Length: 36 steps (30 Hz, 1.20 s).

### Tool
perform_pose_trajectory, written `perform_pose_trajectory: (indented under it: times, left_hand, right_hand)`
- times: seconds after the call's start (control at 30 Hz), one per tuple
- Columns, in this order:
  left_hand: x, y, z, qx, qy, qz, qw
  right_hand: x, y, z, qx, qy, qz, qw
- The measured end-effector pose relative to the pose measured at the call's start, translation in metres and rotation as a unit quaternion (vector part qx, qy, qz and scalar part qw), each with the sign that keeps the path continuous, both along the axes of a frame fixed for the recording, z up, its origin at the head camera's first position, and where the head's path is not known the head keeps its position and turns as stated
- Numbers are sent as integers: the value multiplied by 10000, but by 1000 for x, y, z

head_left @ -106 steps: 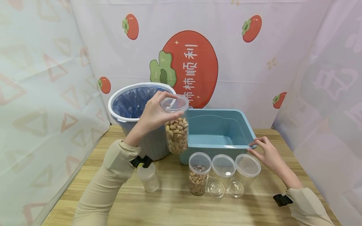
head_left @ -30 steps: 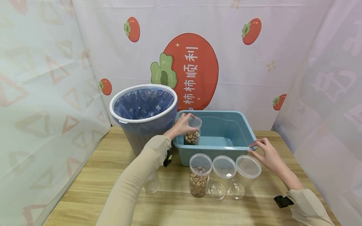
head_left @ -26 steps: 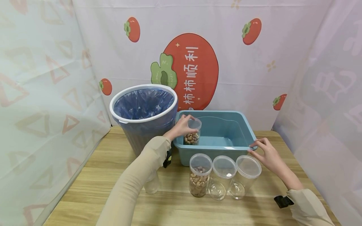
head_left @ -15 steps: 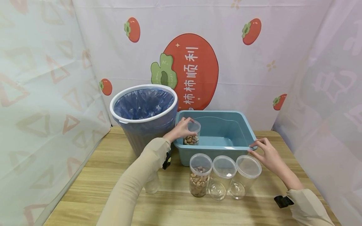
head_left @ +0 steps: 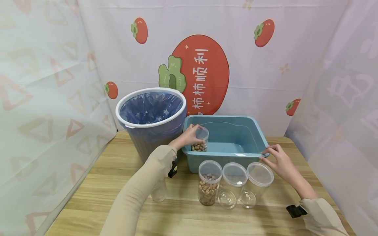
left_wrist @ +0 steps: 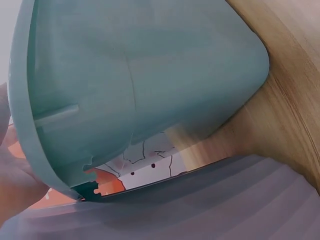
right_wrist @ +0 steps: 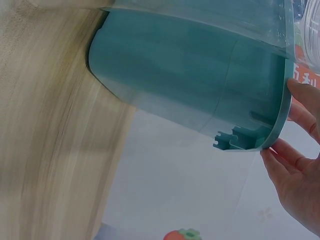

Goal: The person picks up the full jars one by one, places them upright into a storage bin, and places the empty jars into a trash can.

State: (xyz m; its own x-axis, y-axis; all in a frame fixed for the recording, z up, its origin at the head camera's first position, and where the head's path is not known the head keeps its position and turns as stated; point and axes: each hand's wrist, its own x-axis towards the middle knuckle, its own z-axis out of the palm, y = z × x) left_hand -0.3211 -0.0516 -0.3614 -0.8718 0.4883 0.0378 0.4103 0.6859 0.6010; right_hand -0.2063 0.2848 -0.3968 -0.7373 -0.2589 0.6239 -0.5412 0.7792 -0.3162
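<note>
In the head view, my left hand (head_left: pixel 189 136) holds a clear lidded jar of nuts (head_left: pixel 203 133) near its top. The jar stands inside the left end of the blue plastic bin (head_left: pixel 227 155); the bin's front wall hides its base. At the bin's front right corner, my right hand (head_left: pixel 279 162) pinches the rim, as the right wrist view also shows with the fingers (right_wrist: pixel 305 97) along the edge. A second jar of nuts (head_left: pixel 208 193) stands upright before the bin. The left wrist view shows the bin's outer wall (left_wrist: pixel 150 65), but not the held jar.
Two empty-looking clear jars, one in the middle (head_left: pixel 234 177) and one on the right (head_left: pixel 260 177), stand beside the front nut jar. A bin-bag-lined trash can (head_left: pixel 147 139) is left of the blue bin. My left sleeve partly covers a small clear jar (head_left: pixel 159 193) on the wooden table (head_left: pixel 189 219).
My left hand has carried the jar of nuts from in front of the trash can rightward into the bin, and it has sunk slightly lower since. My right hand has stayed at the bin's corner.
</note>
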Motion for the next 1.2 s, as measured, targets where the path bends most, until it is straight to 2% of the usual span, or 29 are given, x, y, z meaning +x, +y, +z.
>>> perform_pose_trajectory:
  times: [0.2, 0.47, 0.83, 0.97, 1.2]
  left_hand:
    - [4, -4, 8, -270, 4, -82, 9996]
    - [19, -5, 22, -358, 292, -168, 9988]
    - [47, -1, 35, 259, 734, -740, 9942]
    - [57, 1, 36, 340, 823, -963, 9914]
    - [74, 0, 30, 537, 907, -1260, 9864]
  right_hand:
    - [0, 0, 0, -1, 66, 10, 10000]
    - [-1, 0, 0, 11, 105, 18, 9999]
    - [-1, 0, -1, -30, 84, 40, 10000]
    - [-1, 0, -2, -40, 77, 50, 9999]
    - [-1, 0, -1, -9, 88, 14, 10000]
